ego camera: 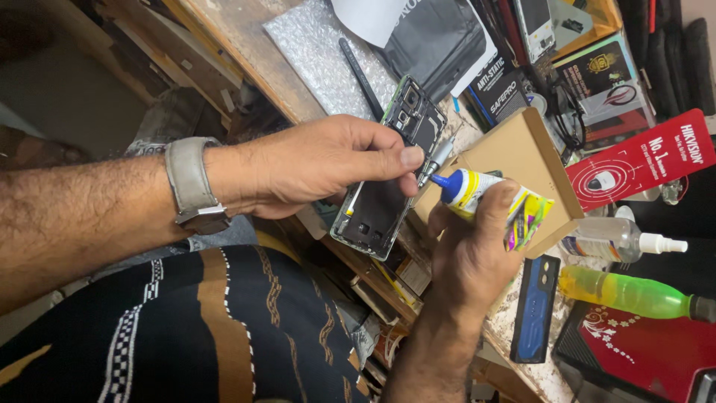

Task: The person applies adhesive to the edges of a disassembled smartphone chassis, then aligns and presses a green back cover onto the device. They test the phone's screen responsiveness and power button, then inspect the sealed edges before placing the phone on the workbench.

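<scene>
My left hand (313, 164), with a grey-strapped watch on its wrist, grips an opened phone frame (384, 179) by its right edge, thumb on top. The dark frame is tilted, camera cut-outs at its upper end. My right hand (473, 250) holds a glue tube (485, 198) with a blue nozzle, a white body and a yellow-and-purple crumpled end. The metal tip of the nozzle touches the frame's right edge, just beside my left thumb.
A brown cardboard box (522, 160) stands behind the tube. A bubble-wrap sheet (321, 52) and a black spudger (362, 75) lie on the wooden bench. To the right are a blue phone case (535, 310), a green bottle (634, 295), a clear spray bottle (619, 240) and a red box (641, 354).
</scene>
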